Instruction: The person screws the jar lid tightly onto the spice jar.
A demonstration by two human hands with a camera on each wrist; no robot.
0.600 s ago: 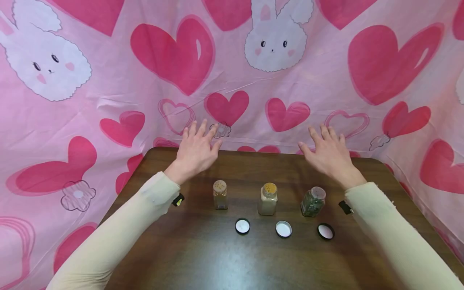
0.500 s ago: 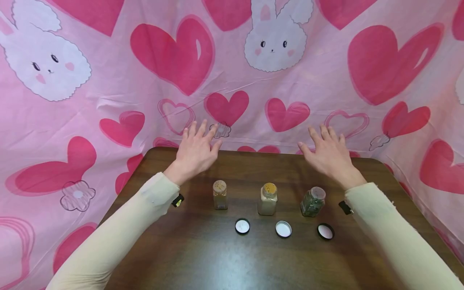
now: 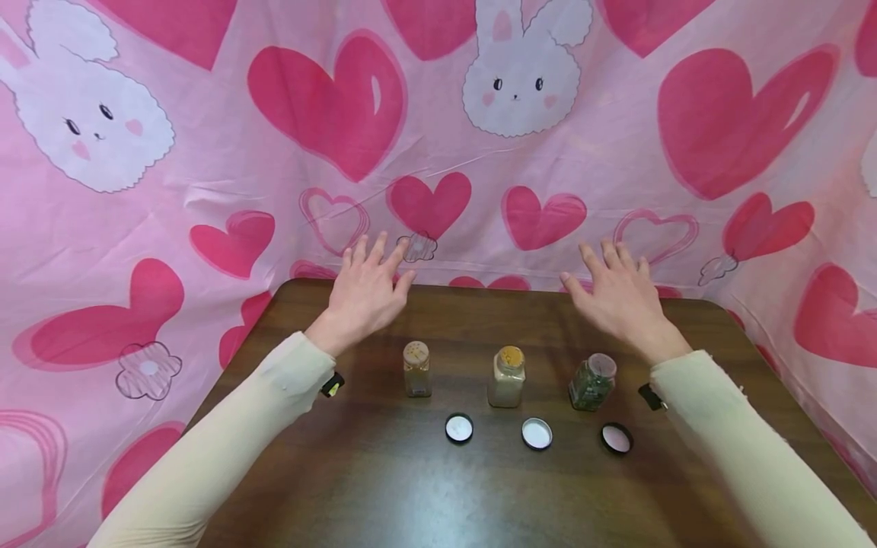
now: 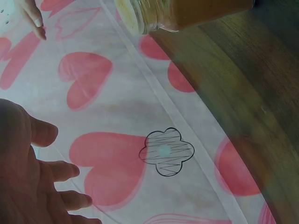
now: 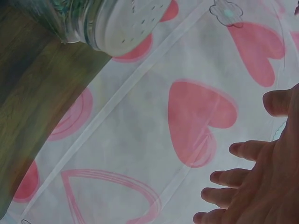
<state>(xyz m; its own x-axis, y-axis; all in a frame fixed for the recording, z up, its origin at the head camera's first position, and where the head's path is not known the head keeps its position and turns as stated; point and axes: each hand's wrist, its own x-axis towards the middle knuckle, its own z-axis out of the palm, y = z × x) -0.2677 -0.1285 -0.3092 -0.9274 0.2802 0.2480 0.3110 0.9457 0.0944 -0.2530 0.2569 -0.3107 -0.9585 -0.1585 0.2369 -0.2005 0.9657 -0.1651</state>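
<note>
My left hand point(image 3: 363, 297) hovers with spread fingers over the far left of the table, holding nothing. Across from it, my right hand point(image 3: 620, 301) is held the same way at the far right. Three glass spice jars stand upright in a row nearer me: one with tan contents point(image 3: 417, 370), one pale with a yellow-dusted top point(image 3: 507, 377), and one with green flakes point(image 3: 592, 382). The perforated top point(image 5: 131, 28) of the green jar shows in the right wrist view. In the left wrist view a jar with brown contents point(image 4: 196, 11) appears above the left hand.
Three round black-rimmed lids lie with their pale insides up in front of the jars: a left lid point(image 3: 459, 428), a middle lid point(image 3: 537, 433) and a right lid point(image 3: 617, 438). A pink heart-and-rabbit cloth point(image 3: 473, 160) hangs behind the dark wooden table point(image 3: 329, 472).
Both hands have drifted very slightly down and left in the head view. The jars and lids stay where they were.
</note>
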